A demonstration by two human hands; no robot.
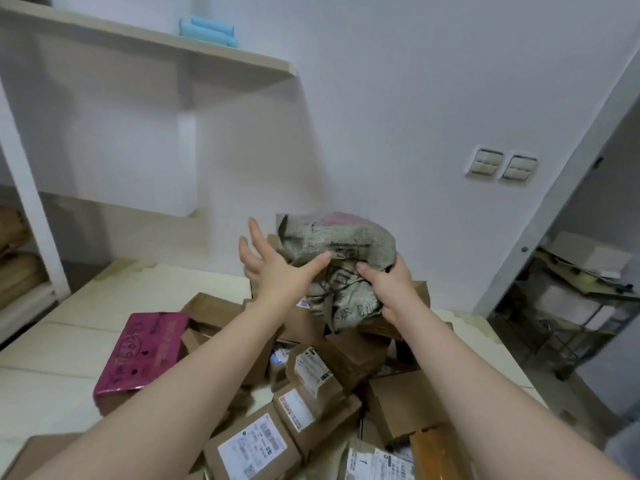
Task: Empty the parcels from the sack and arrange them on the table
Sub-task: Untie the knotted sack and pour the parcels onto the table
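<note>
Above the heap at mid-surface, the crumpled grey-green sack (341, 261), printed in dark lettering with a pink patch near its top, hangs bunched in my right hand (386, 289). That hand's thumb is pressed into the cloth and its fingers are wrapped behind the fabric, grasping it. My left hand (273, 271) is raised just beside the sack, its fingers (255, 232) spread and straight, released. The thumb reaches across to the cloth, though I cannot tell whether it actually touches. Directly beneath the sack lie the parcels (313, 374), mostly brown cardboard boxes with white shipping labels, tumbled over one another at all angles from the middle of the surface toward me. A magenta box (143, 355) rests tilted at the left edge of the pile, and an orange parcel (434, 455) sits at the near right. The pale surface (48, 362) shows bare to the left of the heap. On the wall behind, a light wooden shelf (221, 53) carries folded blue items (207, 29). Two wall switches (502, 166) sit to the right, next to an open doorway showing a cluttered metal rack (571, 299).
</note>
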